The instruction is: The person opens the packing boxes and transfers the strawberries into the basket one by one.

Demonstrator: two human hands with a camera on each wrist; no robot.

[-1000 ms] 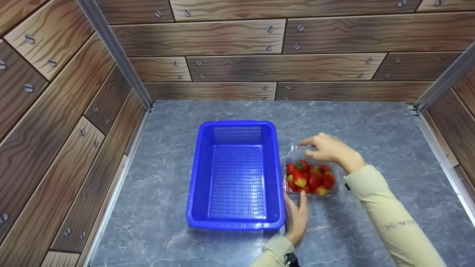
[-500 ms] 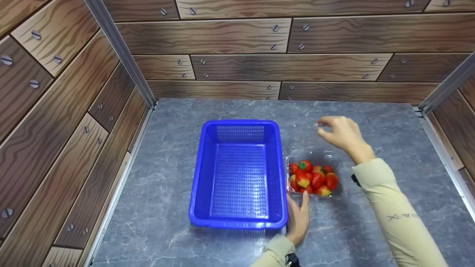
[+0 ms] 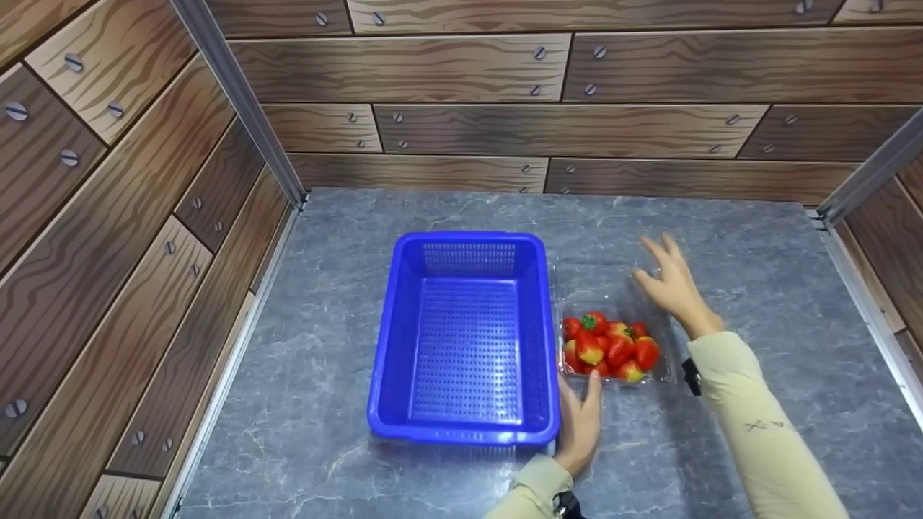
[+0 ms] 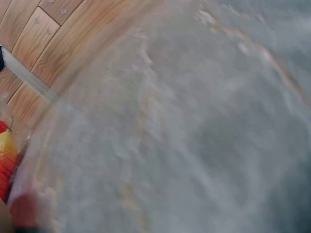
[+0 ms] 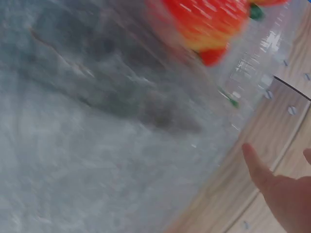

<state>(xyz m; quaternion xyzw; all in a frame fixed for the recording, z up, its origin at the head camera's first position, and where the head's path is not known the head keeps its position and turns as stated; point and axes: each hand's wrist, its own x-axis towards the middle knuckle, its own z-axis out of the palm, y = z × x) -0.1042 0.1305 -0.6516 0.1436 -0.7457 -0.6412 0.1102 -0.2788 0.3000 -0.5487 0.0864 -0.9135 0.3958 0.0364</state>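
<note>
In the head view, a clear plastic clamshell box (image 3: 667,364) lies open, its clear lid (image 3: 577,277) folded back on the far side. Red strawberries (image 3: 619,349) with yellowish patches fill it. My left hand (image 3: 579,429) holds the near left corner of the box, thumb up at the front rim and the other fingers partly hidden beside the blue basket (image 3: 382,346). My right hand (image 3: 674,288) is over the lid's right side, fingers spread and holding nothing. Strawberries (image 5: 211,24) also show in the right wrist view, with that hand's thumb (image 5: 255,167) apart from them.
The blue basket stands right against the box's left side, with nothing in it. Grey marbled table (image 3: 310,303) lies around both. Wood-patterned panels (image 3: 461,72) wall the back and sides, with metal rails (image 3: 238,101) at the corners.
My right hand has swung the lid up and back, let it go, and spread its fingers while moving right. The left hand has stayed at the box's near corner.
</note>
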